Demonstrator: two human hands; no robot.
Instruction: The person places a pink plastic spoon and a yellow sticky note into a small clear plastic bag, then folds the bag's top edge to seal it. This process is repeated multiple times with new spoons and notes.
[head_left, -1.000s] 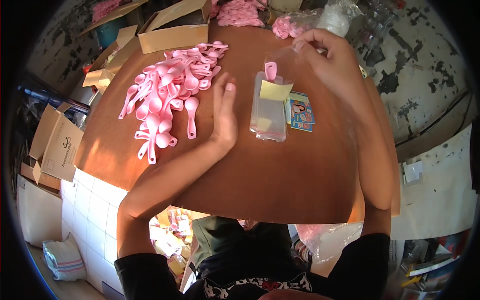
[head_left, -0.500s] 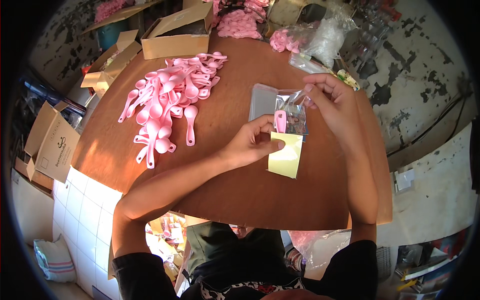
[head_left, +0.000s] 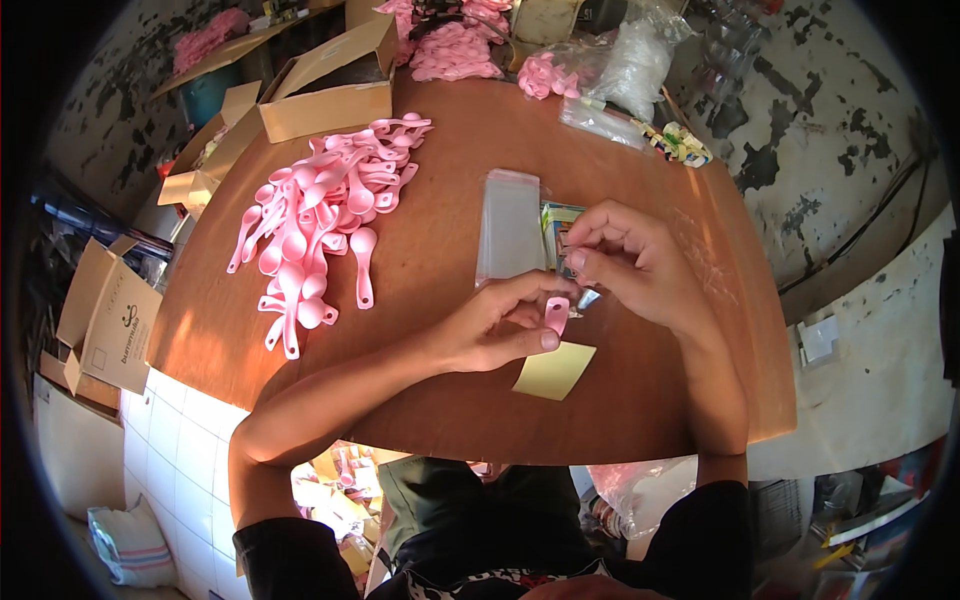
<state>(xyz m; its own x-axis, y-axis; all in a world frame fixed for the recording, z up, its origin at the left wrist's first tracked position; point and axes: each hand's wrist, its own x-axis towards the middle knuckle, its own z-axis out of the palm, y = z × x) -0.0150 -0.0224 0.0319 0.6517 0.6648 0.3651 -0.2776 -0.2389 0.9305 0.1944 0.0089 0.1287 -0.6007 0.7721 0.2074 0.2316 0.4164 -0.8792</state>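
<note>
Two hands meet mid-table: left hand (head_left: pixel 500 325) pinches a pink spoon (head_left: pixel 556 314) above a yellow card (head_left: pixel 554 371); right hand (head_left: pixel 630 262) grips a small packet (head_left: pixel 585 297). Brown table (head_left: pixel 440 230), spoon pile (head_left: pixel 320 225), cartons around.

Bystanding things on and around the brown bench (head_left: pixel 420 400)

A heap of pink plastic spoons (head_left: pixel 320 215) is spread over the bench's left part, and an open cardboard box (head_left: pixel 330 90) is set just beyond it at the far edge. More pink pieces (head_left: pixel 455 50) and clear plastic bags (head_left: pixel 630 60) are piled at the far side. Further cardboard boxes (head_left: pixel 105 315) are seen on the floor to the left, beside white tiles (head_left: pixel 185 455).
</note>
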